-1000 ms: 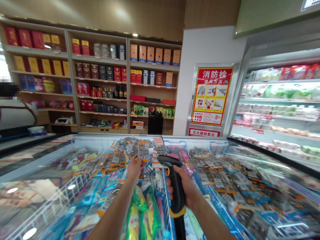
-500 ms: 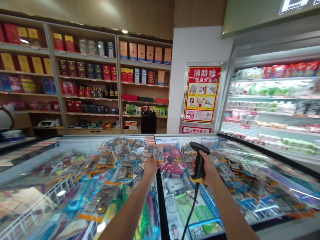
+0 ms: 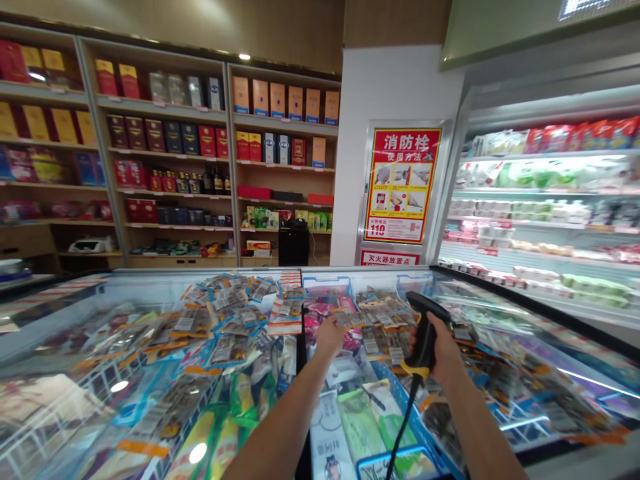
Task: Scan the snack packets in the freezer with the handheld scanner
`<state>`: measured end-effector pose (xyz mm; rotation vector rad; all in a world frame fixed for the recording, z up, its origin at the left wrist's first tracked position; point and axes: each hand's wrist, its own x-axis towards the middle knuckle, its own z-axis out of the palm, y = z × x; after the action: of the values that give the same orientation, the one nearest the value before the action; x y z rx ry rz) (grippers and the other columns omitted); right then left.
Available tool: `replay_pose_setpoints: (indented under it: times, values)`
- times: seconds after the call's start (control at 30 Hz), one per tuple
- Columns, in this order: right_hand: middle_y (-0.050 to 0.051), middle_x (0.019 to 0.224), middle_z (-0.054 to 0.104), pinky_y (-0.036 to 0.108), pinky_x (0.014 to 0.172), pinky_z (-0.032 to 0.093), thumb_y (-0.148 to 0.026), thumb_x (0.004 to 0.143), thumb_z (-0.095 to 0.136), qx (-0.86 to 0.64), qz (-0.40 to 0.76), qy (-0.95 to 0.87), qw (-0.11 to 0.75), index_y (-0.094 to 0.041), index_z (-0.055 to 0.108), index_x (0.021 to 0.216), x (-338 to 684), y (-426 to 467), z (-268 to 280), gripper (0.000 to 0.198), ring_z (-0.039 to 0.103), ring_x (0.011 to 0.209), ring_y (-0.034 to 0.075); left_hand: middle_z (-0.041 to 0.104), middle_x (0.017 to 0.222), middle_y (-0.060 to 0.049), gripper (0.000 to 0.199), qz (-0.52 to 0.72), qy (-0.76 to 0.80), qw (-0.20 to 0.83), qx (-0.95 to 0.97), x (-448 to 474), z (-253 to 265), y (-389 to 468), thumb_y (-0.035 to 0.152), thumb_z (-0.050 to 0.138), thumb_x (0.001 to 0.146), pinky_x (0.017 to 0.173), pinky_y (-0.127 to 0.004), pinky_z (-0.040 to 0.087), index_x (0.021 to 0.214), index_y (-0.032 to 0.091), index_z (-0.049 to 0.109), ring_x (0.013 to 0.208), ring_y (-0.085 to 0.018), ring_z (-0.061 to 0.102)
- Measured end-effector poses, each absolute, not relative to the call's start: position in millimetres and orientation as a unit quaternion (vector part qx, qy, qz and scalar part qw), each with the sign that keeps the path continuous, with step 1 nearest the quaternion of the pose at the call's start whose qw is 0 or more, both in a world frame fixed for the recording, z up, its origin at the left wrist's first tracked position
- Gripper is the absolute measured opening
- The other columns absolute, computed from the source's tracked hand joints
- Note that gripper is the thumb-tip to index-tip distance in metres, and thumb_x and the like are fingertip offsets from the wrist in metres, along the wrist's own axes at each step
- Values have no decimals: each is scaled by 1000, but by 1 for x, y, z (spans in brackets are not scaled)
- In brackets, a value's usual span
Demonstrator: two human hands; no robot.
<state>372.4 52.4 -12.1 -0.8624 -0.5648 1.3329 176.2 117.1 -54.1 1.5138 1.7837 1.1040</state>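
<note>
A black and yellow barcode scanner (image 3: 423, 337) is upright in my right hand (image 3: 445, 350), my fingers wrapped round its handle. Its dark cable runs down over the freezer. My left hand (image 3: 329, 339) pinches a small snack packet (image 3: 347, 318) with clear and orange parts, seen nearly edge-on above pink packages (image 3: 313, 313). To the right of that packet, more brown and orange packets (image 3: 383, 310) lie in a heap. On the left freezer side rests another pile of similar packets (image 3: 235, 307) with blue and orange edges.
A dark divider (image 3: 301, 360) splits the glass-topped freezer. White wire baskets (image 3: 75, 407) stand inside at left, and green packages (image 3: 363, 417) lie at front centre. Behind are shelves of boxes (image 3: 270, 100), a red fire-hydrant sign (image 3: 403, 187) and a lit refrigerated cabinet (image 3: 545, 193).
My left hand has moved right across the divider with the packet, which has tilted from facing me to nearly flat. My right hand and the scanner have shifted right and slightly down.
</note>
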Motion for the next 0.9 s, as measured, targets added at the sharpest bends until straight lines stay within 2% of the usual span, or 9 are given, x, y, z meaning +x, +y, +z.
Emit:
replay_pose_setpoints:
  times: [0.17, 0.23, 0.37, 0.57, 0.67, 0.77, 0.9]
  values:
    - [-3, 46, 52, 22, 35, 40, -35, 72, 52, -379, 594, -251, 663, -18, 51, 74, 366, 51, -12, 17, 48, 37, 11, 56, 108, -13, 32, 352, 746, 25, 564, 116, -36, 116, 23, 42, 75, 82, -32, 38, 103, 14, 56, 103, -24, 50]
    - [-3, 46, 52, 21, 35, 40, -35, 73, 52, -374, 598, -254, 662, -18, 51, 74, 362, 51, -12, 17, 48, 37, 10, 54, 110, -16, 36, 322, 792, -27, 518, 93, -33, 119, 28, 44, 75, 82, -37, 38, 104, 11, 54, 104, -28, 48]
    - [-3, 47, 52, 21, 35, 40, -37, 74, 50, -361, 621, -267, 642, -17, 52, 75, 352, 49, -13, 20, 48, 37, 10, 57, 106, -18, 41, 260, 829, -13, 495, 64, -32, 130, 37, 48, 72, 82, -42, 37, 103, 11, 54, 104, -33, 48]
    - [-2, 50, 53, 21, 36, 39, -38, 75, 50, -320, 680, -284, 596, -17, 52, 77, 338, 45, -14, 21, 47, 38, 9, 61, 101, -17, 28, 212, 820, 57, 529, 40, -27, 134, 21, 41, 75, 73, -36, 42, 95, 11, 59, 96, -29, 56]
    - [-1, 51, 54, 21, 36, 39, -38, 75, 50, -323, 693, -277, 582, -16, 52, 76, 330, 43, -14, 22, 47, 39, 9, 61, 102, -14, 29, 236, 789, 3, 567, 38, -24, 130, 20, 41, 74, 75, -32, 42, 96, 15, 59, 98, -26, 54]
    - [-1, 51, 54, 21, 36, 40, -38, 75, 49, -325, 698, -273, 577, -15, 52, 78, 324, 40, -14, 23, 47, 38, 9, 60, 103, -14, 33, 246, 784, -21, 569, 46, -23, 129, 27, 43, 74, 78, -31, 42, 102, 14, 57, 101, -25, 52]
    - [-1, 50, 54, 21, 36, 40, -38, 76, 47, -326, 706, -275, 565, -15, 53, 82, 318, 38, -13, 24, 48, 38, 9, 62, 99, -17, 39, 198, 813, 10, 548, 51, -28, 139, 40, 57, 64, 80, -39, 40, 91, 12, 60, 101, -32, 52]
